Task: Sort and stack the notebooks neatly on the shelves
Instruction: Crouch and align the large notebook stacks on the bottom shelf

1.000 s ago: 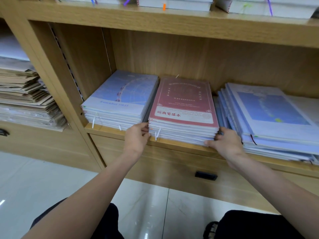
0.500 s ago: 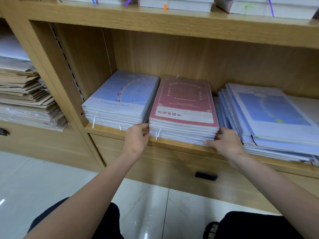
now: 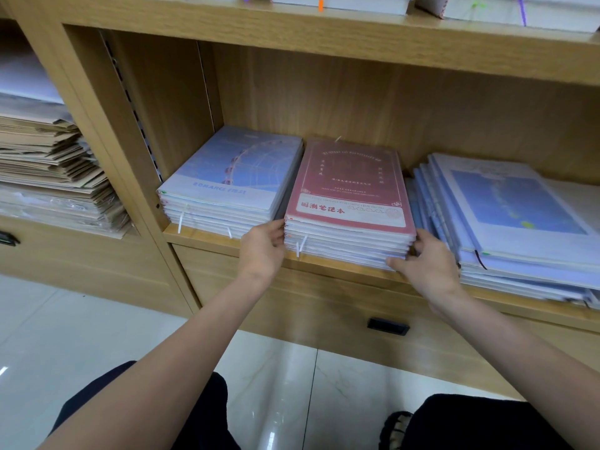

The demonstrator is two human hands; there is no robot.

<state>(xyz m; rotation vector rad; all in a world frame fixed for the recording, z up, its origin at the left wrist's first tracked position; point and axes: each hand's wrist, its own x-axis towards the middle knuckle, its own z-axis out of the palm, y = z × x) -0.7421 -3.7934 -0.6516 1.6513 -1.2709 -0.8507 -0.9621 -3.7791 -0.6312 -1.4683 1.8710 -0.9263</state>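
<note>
A stack of notebooks topped by a red cover [image 3: 349, 186] is seen on the wooden shelf [image 3: 328, 259], its front edge set close to the shelf lip. The left hand [image 3: 263, 246] is pressed against the stack's left front corner, fingers curled loosely along the side edges; how far they reach into the narrow gap is hidden. The right hand [image 3: 425, 259] is held against the stack's right front corner, the thumb laid along the lower front edge and the fingers tucked behind the right side. The stack is thus clasped between both hands. Just left of the red stack, nearly touching, a blue-covered stack [image 3: 233, 180] is squared against the shelf's side panel [image 3: 156, 102]. Right of the red stack, a looser fanned pile of blue notebooks [image 3: 506, 216] is seen, its edges stepped and overhanging the lip. Open height is left above the red stack, under the upper shelf board [image 3: 324, 34]. Below the red stack, a drawer front with a dark recessed handle [image 3: 388, 326] is visible.
</note>
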